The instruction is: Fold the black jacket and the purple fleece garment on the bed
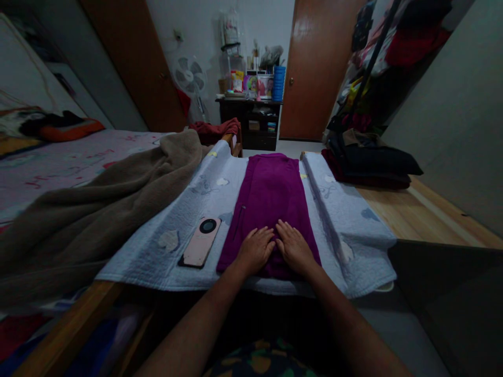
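Observation:
A purple garment (271,188), folded into a long rectangle, lies flat on a light blue quilted cloth (165,262). A short zipper shows on its left side. My left hand (257,248) rests palm down on the garment's near part, fingers stretched out. Beside it my right hand (293,245) lies flat on the same fabric, its fingers slightly spread. The two hands are close together, thumbs nearly meeting. Neither hand grips anything. Left of the garment a pink phone (200,243) with a round black camera ring lies on the quilted cloth.
A brown blanket (129,183) drapes over the bed (90,152) at left. Folded dark clothes (369,162) are stacked on a wooden surface (412,214) at right. Farther back are a fan (189,76), a dark cabinet (231,112) and hanging clothes (412,47).

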Demonstrator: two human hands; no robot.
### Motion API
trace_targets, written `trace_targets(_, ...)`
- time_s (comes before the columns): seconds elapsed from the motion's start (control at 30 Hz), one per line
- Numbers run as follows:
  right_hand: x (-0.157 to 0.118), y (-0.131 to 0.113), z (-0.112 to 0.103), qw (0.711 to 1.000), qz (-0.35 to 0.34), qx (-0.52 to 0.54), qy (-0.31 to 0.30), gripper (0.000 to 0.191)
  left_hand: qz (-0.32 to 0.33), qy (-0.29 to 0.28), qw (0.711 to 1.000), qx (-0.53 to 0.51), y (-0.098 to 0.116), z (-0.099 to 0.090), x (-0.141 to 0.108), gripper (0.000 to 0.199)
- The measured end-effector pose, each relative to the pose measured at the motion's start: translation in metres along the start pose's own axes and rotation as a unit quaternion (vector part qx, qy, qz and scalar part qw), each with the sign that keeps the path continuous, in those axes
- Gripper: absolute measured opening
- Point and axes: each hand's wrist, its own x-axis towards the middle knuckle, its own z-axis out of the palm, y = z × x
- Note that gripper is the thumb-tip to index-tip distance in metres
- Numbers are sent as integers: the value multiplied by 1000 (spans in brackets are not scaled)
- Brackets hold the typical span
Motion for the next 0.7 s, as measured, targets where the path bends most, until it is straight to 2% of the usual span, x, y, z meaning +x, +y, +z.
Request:
trace_targets(0.13,-6,1,3,998,15,-47,-25,54,-8,-5,1000,8,0,0,-1,38)
trace_targets(0.4,-22,11,1,998,16,-66,-12,60,-6,-15,1000,13,-1,1,-7,40)
trace_targets(0.57,-37,15,-3,998,24,-62,-13,61,0,-21,1000,17,-1,-1,-13,44)
trace_targets(0.7,-43,16,-17,999,23,-18,-29,57,1,-34,999,11,-1,-2,-15,46)
